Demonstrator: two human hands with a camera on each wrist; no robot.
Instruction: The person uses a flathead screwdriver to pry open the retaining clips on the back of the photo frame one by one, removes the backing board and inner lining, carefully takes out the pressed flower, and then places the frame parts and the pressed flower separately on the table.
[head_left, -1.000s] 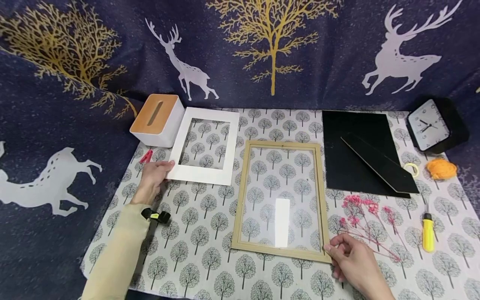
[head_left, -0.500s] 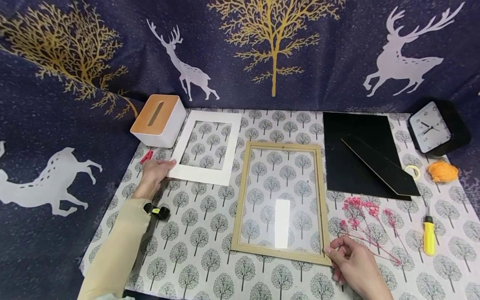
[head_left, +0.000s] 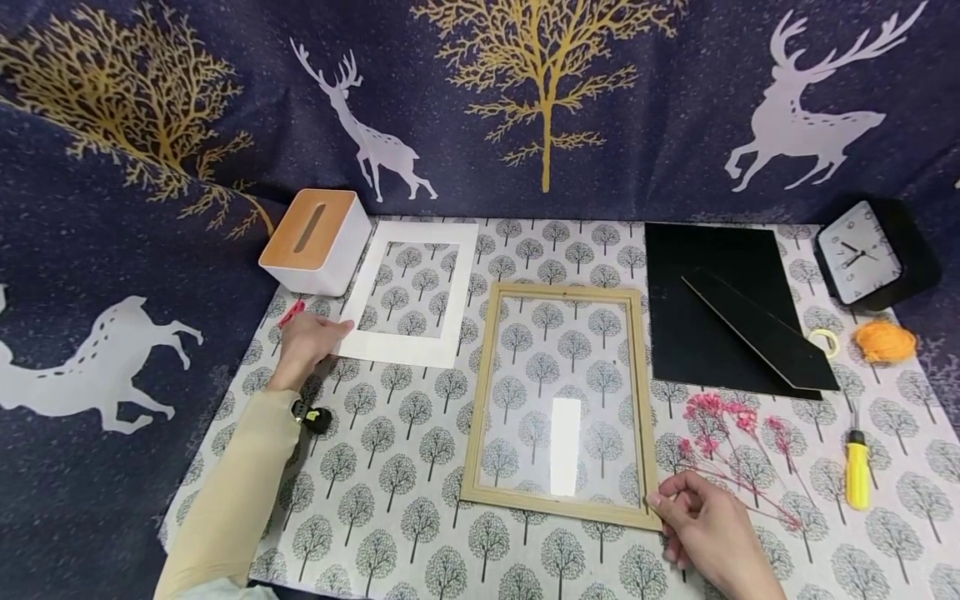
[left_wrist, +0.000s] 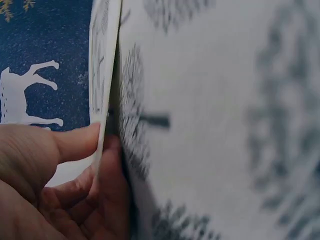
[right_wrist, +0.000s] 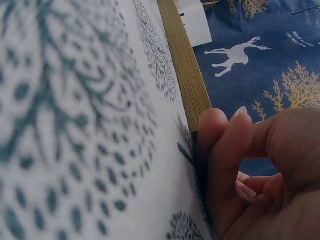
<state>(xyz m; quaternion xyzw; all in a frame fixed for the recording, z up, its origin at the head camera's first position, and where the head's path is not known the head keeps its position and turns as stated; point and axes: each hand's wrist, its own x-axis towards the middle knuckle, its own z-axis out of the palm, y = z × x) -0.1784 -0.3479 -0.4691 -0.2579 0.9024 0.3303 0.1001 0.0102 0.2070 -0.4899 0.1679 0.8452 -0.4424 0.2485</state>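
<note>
A white picture mat [head_left: 397, 347] with a rectangular cutout lies at the back left of the table. My left hand [head_left: 306, 340] pinches its near left corner; thumb on one face and fingers behind show in the left wrist view. In the middle, a light wooden picture frame [head_left: 480, 396] lies flat, with a clear pane [head_left: 540, 417] inside catching a bright reflection. At its near right corner, my right hand [head_left: 708, 527] holds the wood [right_wrist: 187, 65] between thumb and curled index finger. The other right fingers are folded under.
A tissue box [head_left: 315, 242] and red clip [head_left: 292, 313] stand left. On the right are a black backing board [head_left: 697, 333] with a folded stand [head_left: 761, 329], a clock [head_left: 858, 250], orange yarn [head_left: 885, 342], a tape roll [head_left: 823, 342], pink dried flowers [head_left: 708, 406] and a yellow screwdriver [head_left: 857, 475].
The far edge of the white mat has come down slightly and its right side has shifted a little left, my left hand keeping its corner. The right hand and wooden frame have stayed put.
</note>
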